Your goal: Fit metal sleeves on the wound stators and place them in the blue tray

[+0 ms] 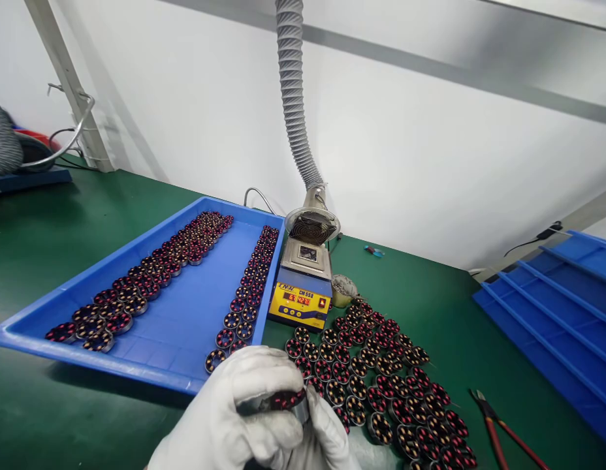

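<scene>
Two white-gloved hands met at the bottom centre of the view. The left hand (244,411) entered from the lower left, its back largely toward the camera and its fingers bent to the right, some above and some below a ring-shaped part (289,399), which it grasped. The right hand (330,434) came up from below, fingertips raised against or very near the part's right side; whether it also gripped could not be told.

The gloves looked soft, matt and creased. The part had a smooth grey metal rim around a dark centre with red dots. It sat at the left hand's right edge, between the curled fingers, just left of the right fingertips.

Similar round pieces (380,428), red- or copper-dotted, crowded the green worktop (415,281) beyond and right of the hands. More stood in rows inside a smooth blue plastic tray (180,313). Behind lay a yellow-fronted unit (299,307) beneath a ribbed grey hose (292,85); red-handled cutters (492,418) rested at far right.
</scene>
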Demonstrator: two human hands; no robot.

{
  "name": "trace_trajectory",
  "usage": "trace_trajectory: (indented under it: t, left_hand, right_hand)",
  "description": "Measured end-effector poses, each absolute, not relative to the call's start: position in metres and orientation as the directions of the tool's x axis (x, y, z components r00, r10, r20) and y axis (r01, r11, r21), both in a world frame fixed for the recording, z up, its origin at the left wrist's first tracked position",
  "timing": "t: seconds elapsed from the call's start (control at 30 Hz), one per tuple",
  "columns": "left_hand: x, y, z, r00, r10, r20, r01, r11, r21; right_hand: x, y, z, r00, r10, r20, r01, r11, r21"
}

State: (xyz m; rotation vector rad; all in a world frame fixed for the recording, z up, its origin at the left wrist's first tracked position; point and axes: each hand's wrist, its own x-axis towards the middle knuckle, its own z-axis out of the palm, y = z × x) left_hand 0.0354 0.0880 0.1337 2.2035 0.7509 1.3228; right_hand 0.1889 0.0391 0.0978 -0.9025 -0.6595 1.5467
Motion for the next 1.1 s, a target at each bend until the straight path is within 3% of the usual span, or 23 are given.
trace_trajectory:
  t: [0.27,0.4,0.5,0.67,0.77,0.9,1.0,1.1]
  left_hand:
    - [0.036,0.084,0.152,0.415,0.653,0.633,0.199,-0.744,0.637]
    - [0.035,0.088,0.150,0.502,0.643,0.578,0.128,-0.716,0.686]
    - [0.038,0.089,0.147,0.374,0.739,0.560,0.121,-0.637,0.761]
    - [0.038,0.089,0.148,0.077,0.890,0.449,-0.060,-0.445,0.893]
    - [0.036,0.088,0.148,0.113,0.926,0.361,-0.027,-0.361,0.932]
    - [0.041,0.085,0.145,0.243,0.875,0.418,0.005,-0.432,0.902]
    - [0.041,0.085,0.146,0.126,0.860,0.495,-0.042,-0.494,0.869]
    - [0.037,0.086,0.153,-0.028,0.930,0.367,-0.050,-0.368,0.928]
  right_hand:
    - [0.188,0.046,0.095,0.013,0.983,-0.184,-0.509,-0.152,-0.847]
    - [0.179,0.047,0.110,-0.138,0.970,-0.201,-0.584,-0.244,-0.774]
    - [0.173,0.048,0.117,-0.277,0.925,-0.261,-0.618,-0.380,-0.688]
    - [0.176,0.048,0.121,-0.323,0.906,-0.274,-0.647,-0.423,-0.635]
    - [0.177,0.047,0.124,-0.278,0.921,-0.274,-0.694,-0.390,-0.605]
    - [0.169,0.049,0.125,-0.235,0.933,-0.274,-0.763,-0.352,-0.543]
    - [0.168,0.049,0.121,-0.235,0.930,-0.282,-0.777,-0.354,-0.521]
    - [0.171,0.048,0.122,-0.262,0.920,-0.293,-0.763,-0.383,-0.520]
